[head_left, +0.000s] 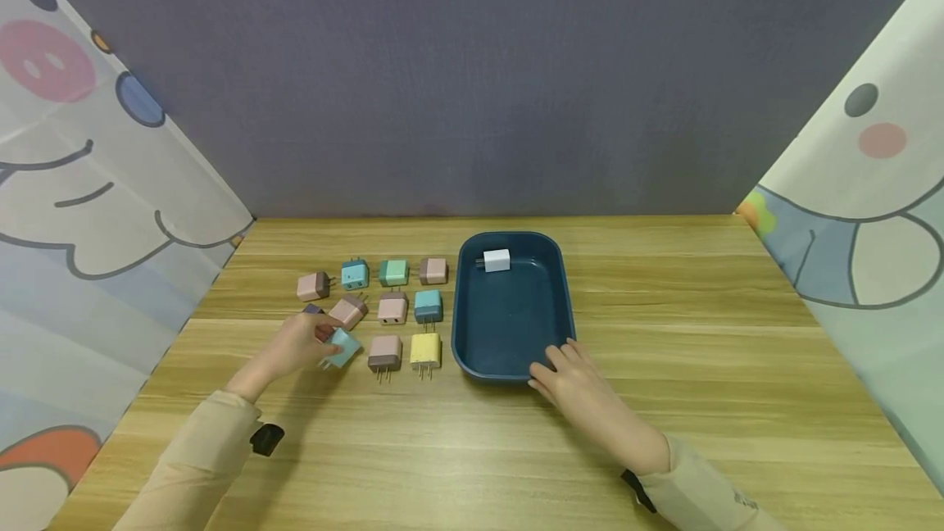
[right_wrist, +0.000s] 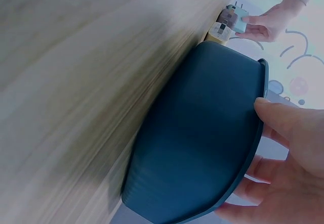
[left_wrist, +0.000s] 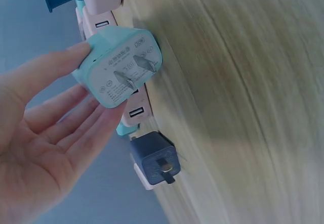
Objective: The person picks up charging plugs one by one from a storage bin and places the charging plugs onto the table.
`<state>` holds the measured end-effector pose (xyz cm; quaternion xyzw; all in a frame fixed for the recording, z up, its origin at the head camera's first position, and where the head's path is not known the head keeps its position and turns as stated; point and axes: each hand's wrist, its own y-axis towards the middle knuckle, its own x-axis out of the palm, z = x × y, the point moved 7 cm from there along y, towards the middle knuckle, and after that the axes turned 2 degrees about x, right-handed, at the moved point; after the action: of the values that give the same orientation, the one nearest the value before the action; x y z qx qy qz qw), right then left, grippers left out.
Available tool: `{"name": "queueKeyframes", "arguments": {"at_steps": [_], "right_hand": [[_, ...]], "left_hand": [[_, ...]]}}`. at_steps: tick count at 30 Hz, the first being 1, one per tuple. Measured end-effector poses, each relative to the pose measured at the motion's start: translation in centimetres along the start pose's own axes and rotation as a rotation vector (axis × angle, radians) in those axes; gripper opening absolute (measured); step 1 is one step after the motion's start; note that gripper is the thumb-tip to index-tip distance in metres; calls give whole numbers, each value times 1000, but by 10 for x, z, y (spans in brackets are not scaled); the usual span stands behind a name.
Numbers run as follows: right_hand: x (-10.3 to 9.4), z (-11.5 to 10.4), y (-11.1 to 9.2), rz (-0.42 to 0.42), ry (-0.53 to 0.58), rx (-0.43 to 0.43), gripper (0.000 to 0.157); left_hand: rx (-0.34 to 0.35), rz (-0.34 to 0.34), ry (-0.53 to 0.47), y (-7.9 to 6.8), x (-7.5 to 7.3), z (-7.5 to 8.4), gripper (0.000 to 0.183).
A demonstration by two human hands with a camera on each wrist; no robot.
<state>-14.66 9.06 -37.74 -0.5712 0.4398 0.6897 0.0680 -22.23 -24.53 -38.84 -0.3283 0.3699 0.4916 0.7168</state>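
Note:
My left hand pinches a light teal plug-in charger between thumb and fingers, at the near left of a group of chargers. In the left wrist view this charger is tilted, its two metal prongs facing the camera. A dark navy charger stands beside the fingers; my hand partly hides it in the head view. My right hand grips the near right corner of a dark blue plastic bin, thumb outside the rim and fingers over it. One white charger lies inside the bin's far end.
Left of the bin, several chargers stand in loose rows, among them a yellow one, a pink one, a green one and a blue one. A grey panel rises behind the wooden table.

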Motion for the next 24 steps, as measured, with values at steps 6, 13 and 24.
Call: {"name": "queueKeyframes", "arguments": {"at_steps": [6,13,24], "right_hand": [[-1,0,0,1,2,0,42],[-1,0,1,2,0,-2,22],[0,0,0,-11,-3,1,15]], "left_hand": [[-62,4,-53,2,-4,-14,38],[-129,-23,-133,1,-4,-25,48],[-274,-71,-345,-3,2,-33,48]]}}
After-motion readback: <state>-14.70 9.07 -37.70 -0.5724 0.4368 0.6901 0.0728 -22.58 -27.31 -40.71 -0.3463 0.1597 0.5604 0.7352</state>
